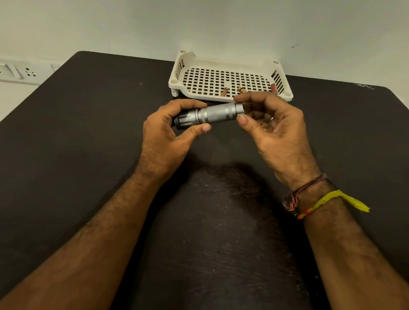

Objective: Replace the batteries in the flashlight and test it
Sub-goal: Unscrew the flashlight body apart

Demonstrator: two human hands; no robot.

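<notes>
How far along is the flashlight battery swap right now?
Done: nothing clearly; whether the batteries are swapped can't be told. In hand: the left hand grips the flashlight by its head, and the right hand pinches its tail cap. Left: batteries lie in the white tray; the light is untested.

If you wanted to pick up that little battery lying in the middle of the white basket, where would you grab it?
Pinch the battery across its round middle, coming straight down from above. It lies flat on the basket floor, apart from the others, and the walls block a sideways approach. Both hands hold the flashlight now.
</notes>
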